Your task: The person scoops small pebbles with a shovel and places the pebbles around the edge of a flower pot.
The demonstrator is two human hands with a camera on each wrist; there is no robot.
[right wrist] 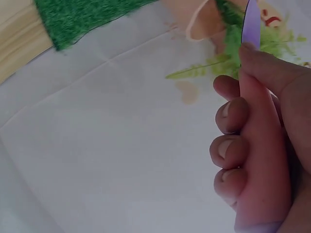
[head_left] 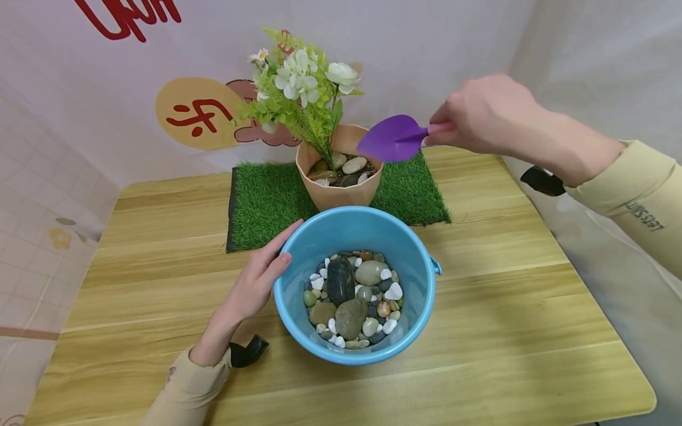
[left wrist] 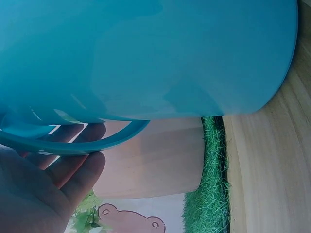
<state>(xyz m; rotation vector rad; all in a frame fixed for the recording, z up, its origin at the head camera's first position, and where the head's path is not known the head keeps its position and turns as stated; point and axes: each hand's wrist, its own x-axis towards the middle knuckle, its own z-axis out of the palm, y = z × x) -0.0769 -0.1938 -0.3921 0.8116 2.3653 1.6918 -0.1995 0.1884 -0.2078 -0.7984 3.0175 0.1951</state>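
My right hand [head_left: 487,115] grips the pink handle [right wrist: 262,155] of a small trowel with a purple blade [head_left: 391,139]. The blade is raised beside the right rim of a peach flowerpot [head_left: 341,195]; no load shows on it. White flowers with green leaves [head_left: 298,83] stand in the pot among stones. In front of it is a light-blue bucket [head_left: 330,228], with large and small stones [head_left: 350,318] on its bottom. My left hand [head_left: 261,278] holds the bucket's left rim, thumb over the edge. In the left wrist view its fingers pass behind the bucket's curved handle [left wrist: 112,141].
A green artificial-grass mat [head_left: 266,201] lies under the pot on a wooden table [head_left: 176,266]. Behind the table hangs a pale printed sheet [head_left: 415,53]. A small lug [head_left: 437,266] sticks out from the bucket's right side.
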